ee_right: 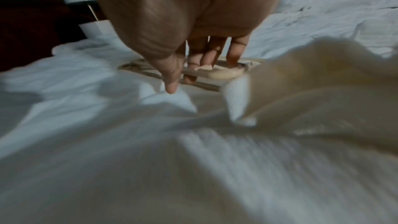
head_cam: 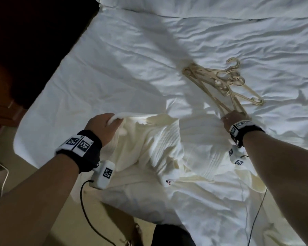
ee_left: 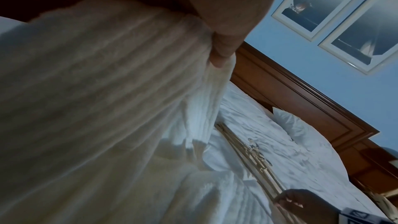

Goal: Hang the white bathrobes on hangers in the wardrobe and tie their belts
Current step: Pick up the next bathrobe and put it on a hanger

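Rumpled white sheets are covering the bed [head_cam: 132,59], where a cream bathrobe [head_cam: 158,148] is lying bunched near its foot. Left hand [head_cam: 100,126] is gripping a fold of the bathrobe's edge. Right hand [head_cam: 234,119] is reaching onto the pile of beige hangers [head_cam: 220,82] just beyond the bathrobe, fingers [ee_right: 213,50] extended down over one hanger, thumb apart.
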